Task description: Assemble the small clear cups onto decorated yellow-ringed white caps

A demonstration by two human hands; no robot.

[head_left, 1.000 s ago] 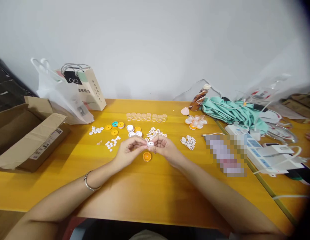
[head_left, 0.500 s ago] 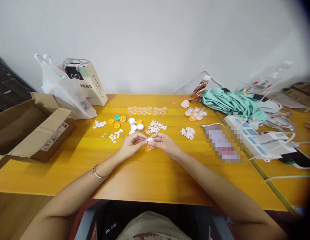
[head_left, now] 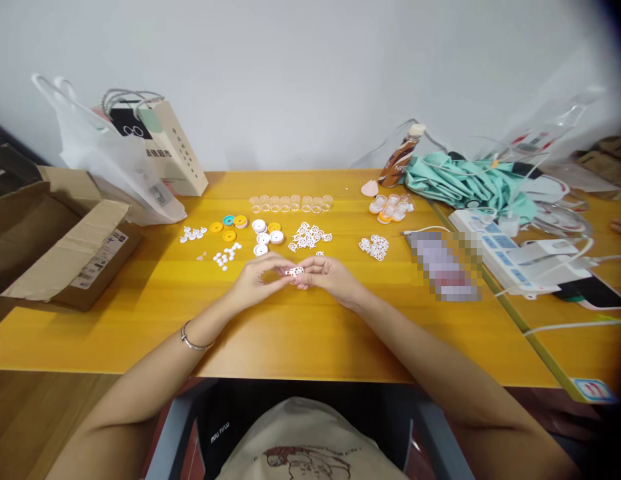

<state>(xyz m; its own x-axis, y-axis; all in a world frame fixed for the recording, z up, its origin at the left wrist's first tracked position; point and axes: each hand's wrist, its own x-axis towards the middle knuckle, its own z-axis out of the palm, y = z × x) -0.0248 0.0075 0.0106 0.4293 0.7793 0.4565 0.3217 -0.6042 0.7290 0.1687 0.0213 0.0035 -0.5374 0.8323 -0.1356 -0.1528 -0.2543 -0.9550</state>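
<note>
Near the middle of the table, my left hand [head_left: 260, 280] and my right hand [head_left: 330, 280] meet at the fingertips. Both pinch one small white perforated piece [head_left: 295, 271] between them. Just beyond the hands lies a pile of similar white openwork pieces [head_left: 310, 237], with another pile [head_left: 374, 247] to the right. White round cases [head_left: 259, 226] and yellow discs [head_left: 229, 237] sit to the left, near small white caps [head_left: 225, 257]. A row of clear cups [head_left: 290, 203] stands farther back.
An open cardboard box [head_left: 85, 267], a plastic bag [head_left: 105, 153] and a paper bag [head_left: 165, 147] stand left. At right are a bottle [head_left: 401, 157], green cloth [head_left: 455, 180], a power strip [head_left: 500, 253] and a blurred phone [head_left: 443, 267].
The camera view has shifted, so the table sits higher in the picture. An orange round piece seen under the hands earlier no longer shows. The hands still hold a white piece.
</note>
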